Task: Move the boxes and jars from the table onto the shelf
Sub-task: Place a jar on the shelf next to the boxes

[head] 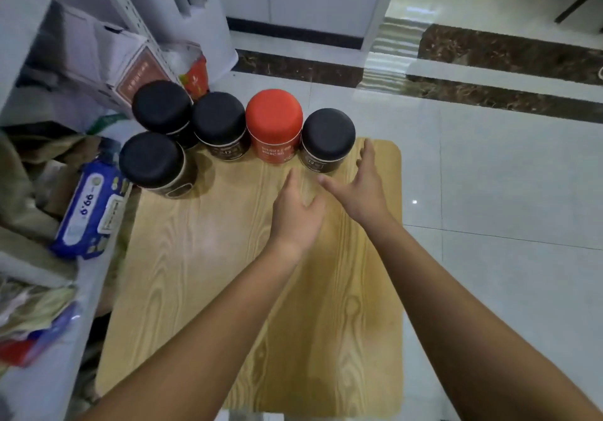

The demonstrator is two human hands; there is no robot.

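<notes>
On table (195, 273) | four black-lidded jars (162, 106) (218, 116) (328, 133) (150, 159), one red jar (274, 120) | left hand (298, 211), right hand (362, 185) spread, empty

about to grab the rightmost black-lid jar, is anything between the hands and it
Nothing visible does. The left hand and right hand hover open over bare table, close to the rightmost black-lid jar. The red jar stands close on that jar's left, beside the path, not in it.
</notes>
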